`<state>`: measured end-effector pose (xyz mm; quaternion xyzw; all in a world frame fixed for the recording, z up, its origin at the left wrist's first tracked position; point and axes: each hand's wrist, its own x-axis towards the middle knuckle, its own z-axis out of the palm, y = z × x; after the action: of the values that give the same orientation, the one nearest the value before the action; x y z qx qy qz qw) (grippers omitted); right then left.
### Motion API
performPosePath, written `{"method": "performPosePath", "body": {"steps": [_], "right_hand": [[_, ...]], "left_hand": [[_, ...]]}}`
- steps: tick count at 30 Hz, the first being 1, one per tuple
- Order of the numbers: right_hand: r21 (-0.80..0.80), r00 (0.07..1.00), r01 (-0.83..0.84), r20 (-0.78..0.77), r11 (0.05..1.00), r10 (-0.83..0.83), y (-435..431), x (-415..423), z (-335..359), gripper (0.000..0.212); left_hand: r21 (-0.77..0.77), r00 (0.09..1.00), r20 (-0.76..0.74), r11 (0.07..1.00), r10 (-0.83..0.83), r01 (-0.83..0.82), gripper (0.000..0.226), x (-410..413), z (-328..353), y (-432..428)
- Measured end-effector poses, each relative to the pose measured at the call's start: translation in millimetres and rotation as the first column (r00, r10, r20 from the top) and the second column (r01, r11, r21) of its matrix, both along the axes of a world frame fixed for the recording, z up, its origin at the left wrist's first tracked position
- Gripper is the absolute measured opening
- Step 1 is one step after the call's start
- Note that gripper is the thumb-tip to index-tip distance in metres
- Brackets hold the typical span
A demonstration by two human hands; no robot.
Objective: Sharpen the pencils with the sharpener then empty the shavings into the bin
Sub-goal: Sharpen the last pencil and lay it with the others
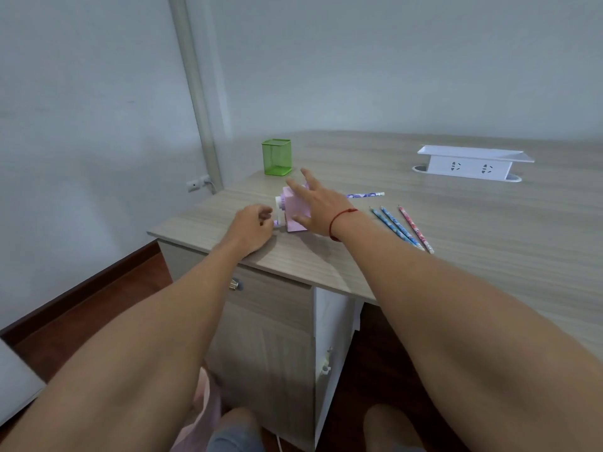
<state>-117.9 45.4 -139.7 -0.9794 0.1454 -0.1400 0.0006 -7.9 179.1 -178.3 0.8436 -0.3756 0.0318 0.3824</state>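
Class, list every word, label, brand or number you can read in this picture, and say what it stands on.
No text can be read.
On the three pencils: printed patterns, any lettering too blurred to read.
On the pink sharpener, green mesh holder and white socket box: no text shows.

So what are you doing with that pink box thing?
A person is working a pink pencil sharpener on the desk. The right hand lies spread over its top, and the left hand curls its fingers round the little crank on the side. A purple pencil pokes out behind the right hand. Three more pencils lie nearby, and a green mesh cup stands behind.
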Motion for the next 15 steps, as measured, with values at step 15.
{"method": "performPosePath", "body": {"steps": [15], "right_hand": [[-0.001, 0.981, 0.187, -0.060, 0.982, -0.187, 30, 26, 4, 0.061]], "left_hand": [[0.313, 0.959, 0.262, 0.949, -0.111, 0.025, 0.029, 11, 0, -2]]}}
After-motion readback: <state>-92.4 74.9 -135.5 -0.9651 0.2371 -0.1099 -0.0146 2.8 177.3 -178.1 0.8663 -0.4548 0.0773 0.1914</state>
